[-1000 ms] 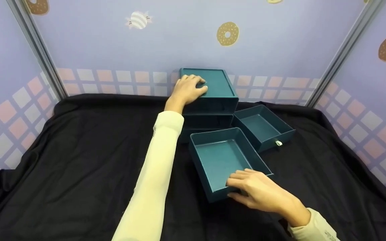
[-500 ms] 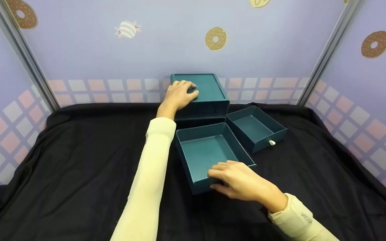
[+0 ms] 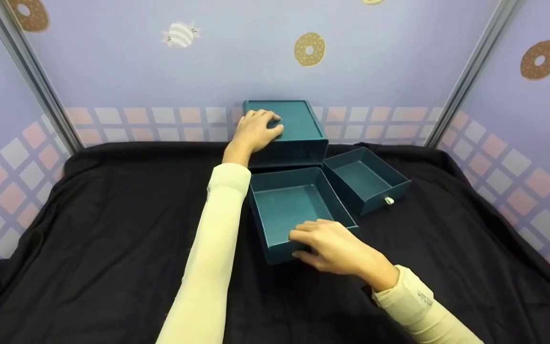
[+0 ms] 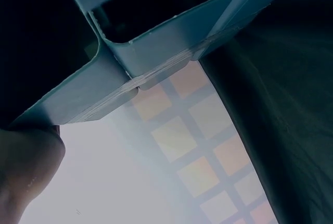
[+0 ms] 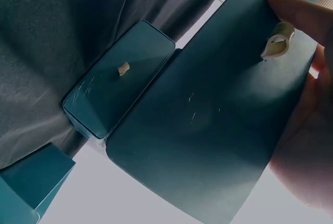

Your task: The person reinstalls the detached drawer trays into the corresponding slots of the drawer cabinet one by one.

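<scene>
A teal drawer cabinet (image 3: 299, 125) stands against the back wall, its top slot visibly hollow. My left hand (image 3: 256, 131) rests on the left side of its top, fingers lying forward over the panel. In the left wrist view, part of that hand (image 4: 28, 169) touches the cabinet's edge beside the dark slots (image 4: 161, 8). My right hand (image 3: 330, 248) grips the front wall of an empty teal drawer (image 3: 294, 210), fingers over the rim and thumb on the outer face. The drawer's back end is right at the cabinet's front, below the top slot. In the right wrist view, its front (image 5: 208, 104) bears a loop pull tab (image 5: 278, 41).
A second empty drawer (image 3: 363, 181) lies angled on the black cloth (image 3: 127, 229), right of the cabinet, its pale pull tab facing forward. Another drawer front (image 5: 122, 78) with a tab sits beside the held drawer in the right wrist view. Patterned walls (image 3: 237, 62) enclose the area.
My right hand has moved the held drawer back and leftward, closing the gap to the cabinet and covering its lower front. My left hand has stayed on the cabinet top. The head view shifted slightly.
</scene>
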`<state>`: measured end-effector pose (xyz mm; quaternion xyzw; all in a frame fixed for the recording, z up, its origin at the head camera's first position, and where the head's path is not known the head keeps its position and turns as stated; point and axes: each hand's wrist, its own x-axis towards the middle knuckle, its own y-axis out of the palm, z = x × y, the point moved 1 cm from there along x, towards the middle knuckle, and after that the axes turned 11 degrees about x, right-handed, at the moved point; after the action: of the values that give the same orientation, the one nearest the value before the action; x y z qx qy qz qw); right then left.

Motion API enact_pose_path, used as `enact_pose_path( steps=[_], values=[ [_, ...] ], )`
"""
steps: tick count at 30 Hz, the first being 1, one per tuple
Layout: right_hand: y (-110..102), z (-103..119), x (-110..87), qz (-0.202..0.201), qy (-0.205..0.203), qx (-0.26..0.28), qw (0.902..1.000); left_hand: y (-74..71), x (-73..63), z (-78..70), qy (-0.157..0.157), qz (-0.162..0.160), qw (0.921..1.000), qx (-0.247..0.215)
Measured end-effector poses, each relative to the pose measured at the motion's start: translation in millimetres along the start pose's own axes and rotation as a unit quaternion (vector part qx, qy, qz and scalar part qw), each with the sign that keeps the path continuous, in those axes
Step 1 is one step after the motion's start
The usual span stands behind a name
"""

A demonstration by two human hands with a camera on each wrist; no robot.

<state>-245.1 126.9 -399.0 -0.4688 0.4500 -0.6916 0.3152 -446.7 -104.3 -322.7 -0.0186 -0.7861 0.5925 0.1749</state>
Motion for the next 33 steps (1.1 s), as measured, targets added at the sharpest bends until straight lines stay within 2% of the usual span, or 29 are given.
enact_pose_path(
  steps=[5,11,22,33],
  values=[
    [4,-2,1.9,-0.002,0.005,0.003,1.0000,-0.8,-0.3,2.7,0.003,0.007,1.0000,0.000],
    [9,-4,3.7,0.007,0.002,0.017,0.9998,0.7,-3.9,7.8,-0.008,0.007,0.9999,0.005],
    [-3,-6,9.9,0.001,0.008,0.005,1.0000,-7.6,1.6,-0.2,0.000,0.000,1.0000,-0.003],
    [1,-8,10.5,0.011,0.013,-0.001,0.9999,-1.3,0.8,2.5,0.001,0.003,0.9999,-0.010]
  ],
)
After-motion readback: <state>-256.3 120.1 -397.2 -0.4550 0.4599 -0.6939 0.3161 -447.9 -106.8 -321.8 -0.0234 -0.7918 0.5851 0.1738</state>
